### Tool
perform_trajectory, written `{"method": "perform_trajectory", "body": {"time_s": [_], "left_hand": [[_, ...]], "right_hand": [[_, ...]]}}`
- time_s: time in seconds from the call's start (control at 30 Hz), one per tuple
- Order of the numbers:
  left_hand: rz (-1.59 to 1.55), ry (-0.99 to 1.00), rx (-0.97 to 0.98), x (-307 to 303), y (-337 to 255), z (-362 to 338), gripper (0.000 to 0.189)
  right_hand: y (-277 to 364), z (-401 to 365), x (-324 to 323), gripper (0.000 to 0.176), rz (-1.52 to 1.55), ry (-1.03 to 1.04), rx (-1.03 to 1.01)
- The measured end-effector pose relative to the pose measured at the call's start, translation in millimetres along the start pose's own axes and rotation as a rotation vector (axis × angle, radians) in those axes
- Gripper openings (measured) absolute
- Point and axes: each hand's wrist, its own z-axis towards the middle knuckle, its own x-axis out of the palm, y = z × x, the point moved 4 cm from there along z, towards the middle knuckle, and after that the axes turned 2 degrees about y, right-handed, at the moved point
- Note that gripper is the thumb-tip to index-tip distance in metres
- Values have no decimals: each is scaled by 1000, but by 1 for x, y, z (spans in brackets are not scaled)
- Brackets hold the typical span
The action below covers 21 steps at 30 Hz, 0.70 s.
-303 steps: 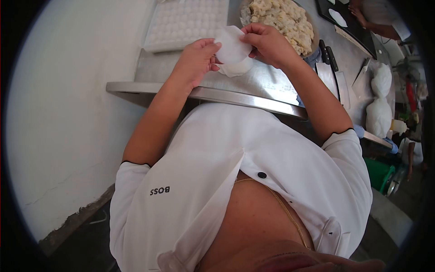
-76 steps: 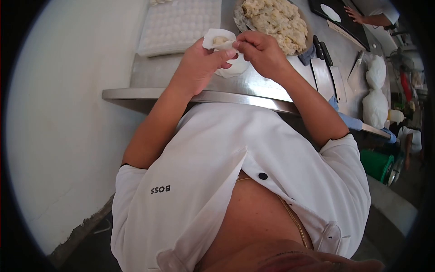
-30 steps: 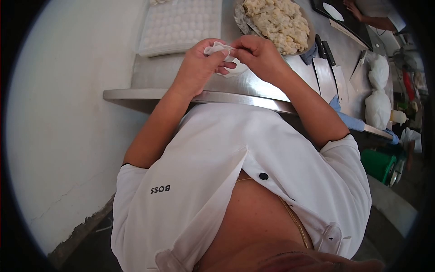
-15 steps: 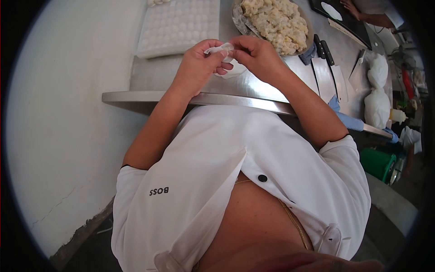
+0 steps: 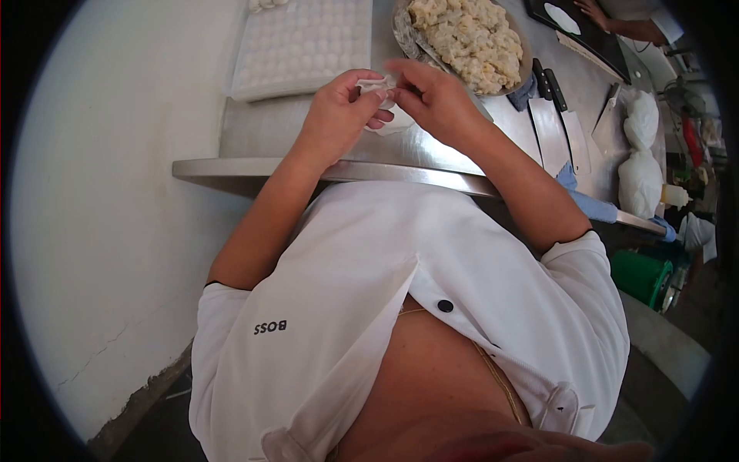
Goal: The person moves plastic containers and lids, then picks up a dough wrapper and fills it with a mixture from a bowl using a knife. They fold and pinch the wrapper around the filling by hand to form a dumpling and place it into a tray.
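A small white dumpling wrapper [image 5: 372, 84], partly folded, is held between my two hands above the steel table [image 5: 265, 131]. My left hand [image 5: 339, 108] is closed around it from below, thumb against the near side. My right hand [image 5: 435, 96] pinches the wrapper's right edge between thumb and forefinger. Whether filling lies inside is hidden by the fingers. Below the hands, flat white wrappers [image 5: 396, 123] lie on the table, partly covered. Beyond my left hand stands a white tray [image 5: 245, 91] with rows of dumplings. Past my right hand sits a metal bowl [image 5: 526, 58] of chunky pale filling [image 5: 466, 42].
Two cleavers [image 5: 548, 135] lie right of the bowl, beside a blue cloth [image 5: 593, 206] at the table edge. Farther right are a smaller knife [image 5: 608, 104] and knotted white bags [image 5: 640, 181]. A co-worker's hand [image 5: 594, 15] rests at a black board [image 5: 593, 46]. A wall [image 5: 115, 169] borders the left.
My right forefinger has lifted and straightened a little while the pinch stays on the wrapper. The wrapper's upper edge looks more gathered. My left hand has barely moved.
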Motion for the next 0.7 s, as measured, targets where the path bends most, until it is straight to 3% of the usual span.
{"method": "perform_trajectory", "body": {"time_s": [0.17,0.23,0.43,0.53,0.7], "left_hand": [[-20,-20,-19,1,3,-1,30],[-89,-95,58,0,4,1,30],[17,-5,-30,3,4,1,28],[-17,2,4,2,6,1,27],[-62,-18,21,3,7,1,26]], "right_hand": [[-12,2,5,12,-72,-15,-86],[-11,2,4,12,-71,-12,-83],[-7,-1,4,14,-140,5,-120],[-7,-1,4,15,-1,-5,51],[-8,1,3,14,-83,-36,-101]]}}
